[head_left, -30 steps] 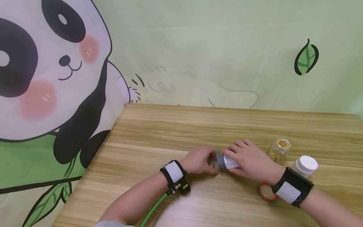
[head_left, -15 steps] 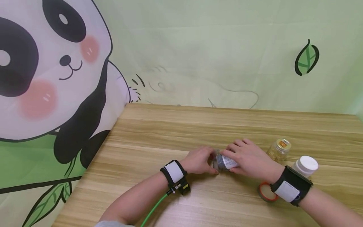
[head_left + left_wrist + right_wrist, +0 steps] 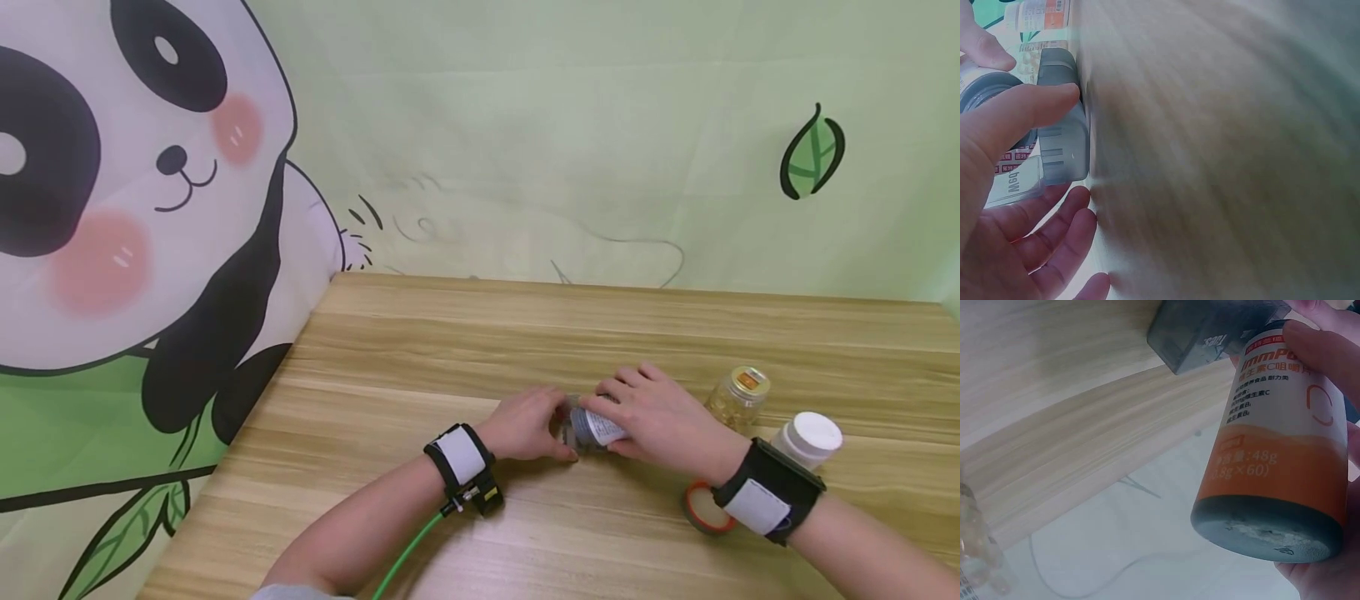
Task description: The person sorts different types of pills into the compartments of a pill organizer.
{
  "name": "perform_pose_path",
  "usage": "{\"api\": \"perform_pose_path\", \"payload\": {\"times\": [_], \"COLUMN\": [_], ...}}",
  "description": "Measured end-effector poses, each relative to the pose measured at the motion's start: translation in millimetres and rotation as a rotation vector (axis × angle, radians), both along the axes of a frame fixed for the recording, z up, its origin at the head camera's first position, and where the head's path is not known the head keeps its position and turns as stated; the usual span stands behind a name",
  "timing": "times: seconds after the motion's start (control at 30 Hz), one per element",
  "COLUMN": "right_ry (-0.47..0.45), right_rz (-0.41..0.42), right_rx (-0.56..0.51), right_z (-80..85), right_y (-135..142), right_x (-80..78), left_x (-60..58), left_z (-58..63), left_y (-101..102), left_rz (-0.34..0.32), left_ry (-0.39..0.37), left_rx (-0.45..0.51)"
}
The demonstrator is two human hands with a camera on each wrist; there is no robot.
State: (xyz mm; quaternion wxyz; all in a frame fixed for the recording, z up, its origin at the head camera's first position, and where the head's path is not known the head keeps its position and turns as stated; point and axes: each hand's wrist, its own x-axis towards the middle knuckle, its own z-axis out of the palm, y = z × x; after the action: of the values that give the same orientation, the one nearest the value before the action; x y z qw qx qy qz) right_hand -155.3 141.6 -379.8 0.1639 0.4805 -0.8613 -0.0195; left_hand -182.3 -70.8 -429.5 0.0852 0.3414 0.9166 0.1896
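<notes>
My right hand grips a vitamin bottle with a white and orange label and a dark base. The bottle lies tilted, its uncapped mouth pointing left, close over a see-through grey pill box. Around the box's left end curls my left hand, thumb on one side and fingers on the other. One raised clear lid carries the lettering "Wed". The inside of the box is mostly hidden by the hands and the bottle.
Beyond my right wrist stand a clear jar of golden capsules with a gold lid and a white-capped bottle. A round grey cap with a red ring lies beside that wrist. A green cable runs from my left wrist strap.
My right hand has shifted slightly left with the vitamin bottle, bringing its mouth further over the pill box. The left hand stays in place.
</notes>
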Motion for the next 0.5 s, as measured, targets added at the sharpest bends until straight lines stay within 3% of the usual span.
{"api": "perform_pose_path", "payload": {"times": [0.5], "right_ry": [0.024], "right_rz": [0.006], "right_rx": [0.022], "right_z": [0.1], "right_y": [-1.6], "right_x": [0.1], "left_x": [0.1], "left_z": [-0.4], "left_y": [-0.5], "left_rz": [0.002], "left_ry": [-0.004], "left_rx": [0.005]}}
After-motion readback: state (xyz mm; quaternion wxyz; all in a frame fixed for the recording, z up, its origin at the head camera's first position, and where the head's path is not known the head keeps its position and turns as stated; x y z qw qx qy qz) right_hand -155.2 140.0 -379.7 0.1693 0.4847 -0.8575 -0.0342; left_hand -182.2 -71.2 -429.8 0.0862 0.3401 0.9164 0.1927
